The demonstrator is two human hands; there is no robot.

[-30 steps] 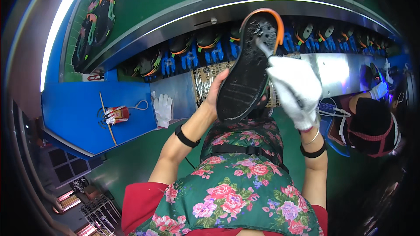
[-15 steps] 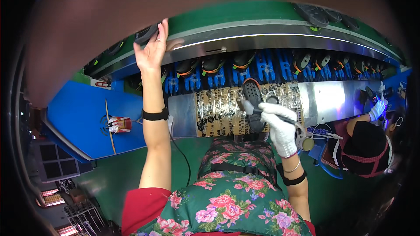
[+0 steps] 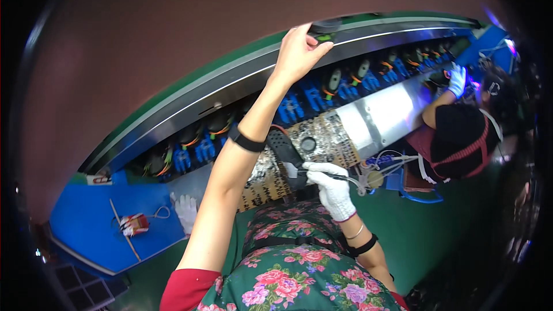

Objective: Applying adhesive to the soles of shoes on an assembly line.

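Note:
My bare left hand (image 3: 299, 55) reaches across to the green conveyor, its fingers curled at a dark shoe sole (image 3: 326, 25) with a bright green tag. The upper fingers are partly cut off by a dark blur. My right hand (image 3: 334, 189), in a white knit glove, grips a dark-handled brush (image 3: 292, 170) with a pale head. That head lies over the lower part of a black shoe sole (image 3: 283, 146), which has holes in its upper end and a reddish edge. The sole rests on the taped bench (image 3: 265, 189); my left forearm passes close by its upper end.
Behind the bench runs a row of blue clamps (image 3: 314, 99) with dark shoes among them. A round dark pot (image 3: 308, 143) sits beside the sole. On the left, a white glove (image 3: 186, 212) lies near a blue table (image 3: 86, 213). A co-worker (image 3: 461, 138) sits at right.
My view has turned toward the right. The left hand has gone from open, palm up, to curled at a tagged sole farther right. The brush has moved lower on the bench sole.

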